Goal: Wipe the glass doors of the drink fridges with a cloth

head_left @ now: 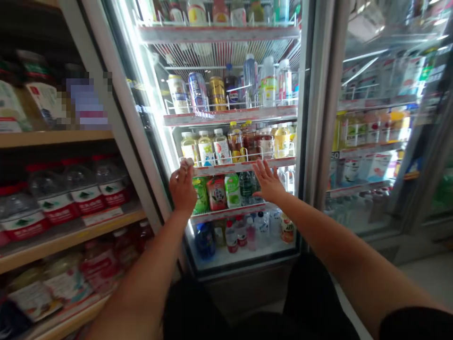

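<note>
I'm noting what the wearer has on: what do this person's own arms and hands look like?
The left hand and right hand are ungloved, with no watch or bracelet visible. The left forearm and right forearm are bare. A black sleeve shows on the right; no left sleeve is in view.

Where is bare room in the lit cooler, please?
A bare floor strip lies between the bottom bottles and the lower frame. A hand might pass between the left hand and right hand. Shelves above hold crowded bottles.

Wood-edged shelving (53, 138) left, glass-fronted cooler (329, 94) (bright inside) right, pale floor (417, 267).
</note>
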`<state>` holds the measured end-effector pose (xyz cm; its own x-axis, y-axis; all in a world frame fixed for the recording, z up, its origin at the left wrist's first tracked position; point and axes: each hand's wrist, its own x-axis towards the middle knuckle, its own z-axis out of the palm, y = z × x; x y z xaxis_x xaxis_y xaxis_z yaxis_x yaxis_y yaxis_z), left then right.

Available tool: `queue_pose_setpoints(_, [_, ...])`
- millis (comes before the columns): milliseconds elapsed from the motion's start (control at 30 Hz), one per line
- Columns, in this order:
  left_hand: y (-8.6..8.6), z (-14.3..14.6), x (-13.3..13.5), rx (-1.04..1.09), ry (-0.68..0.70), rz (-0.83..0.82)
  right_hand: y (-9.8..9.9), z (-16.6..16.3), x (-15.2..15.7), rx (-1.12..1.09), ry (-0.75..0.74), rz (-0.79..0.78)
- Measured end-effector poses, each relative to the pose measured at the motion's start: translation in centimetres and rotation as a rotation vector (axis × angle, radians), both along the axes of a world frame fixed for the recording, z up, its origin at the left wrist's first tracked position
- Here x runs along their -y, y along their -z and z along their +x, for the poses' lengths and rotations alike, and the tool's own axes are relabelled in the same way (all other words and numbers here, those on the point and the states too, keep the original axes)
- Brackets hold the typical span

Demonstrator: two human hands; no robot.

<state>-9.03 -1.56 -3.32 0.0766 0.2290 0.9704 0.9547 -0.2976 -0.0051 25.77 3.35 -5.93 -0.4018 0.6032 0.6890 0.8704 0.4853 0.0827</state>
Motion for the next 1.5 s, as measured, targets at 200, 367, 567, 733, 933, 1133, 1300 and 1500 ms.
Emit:
queue_pose_setpoints(200, [6.3,0.1,0.2,-0.082,0.047,0.042,-0.3,-0.3,0.1,-0.016,0.004,-0.019])
queue_pose_setpoints(367, [-1.8,1.5,-1.9,-0.133,0.049,0.09,-0.3,-0.4,0.3,-0.02,0.019,-0.019])
queue_pose_setpoints(567, [-1.1,5.6,-2.2,-0.211,0.071,0.08,-0.9,-0.7,1.3,-0.024,0.045,-0.063])
queue_pose_setpoints(733, [3.2,7.1,-0.8,-0.463,0.126,0.039,-1.2,-1.0,1.8,-0.017,0.057,-0.074])
queue_pose_setpoints(933, [-5.4,7.8,-2.4,-0.421,0.042,0.079,-1.4,-1.0,1.9,-0.01,0.075,-0.096])
queue_pose_setpoints(1133, [-2.5,10.7,-1.8,-0.553,0.067,0.027,-1.5,-1.1,2.1,0.001,0.079,-0.091])
queue_pose_setpoints(1300, [-1.7,11.1,-1.4,-0.722,0.097,0.051,-1.5,-1.1,2.2,0.002,0.091,-0.091])
queue_pose_setpoints(1500, [-9.6,10.1,-2.9,-0.454,0.028,0.084,-1.4,-0.8,2.0,0.003,0.091,-0.083])
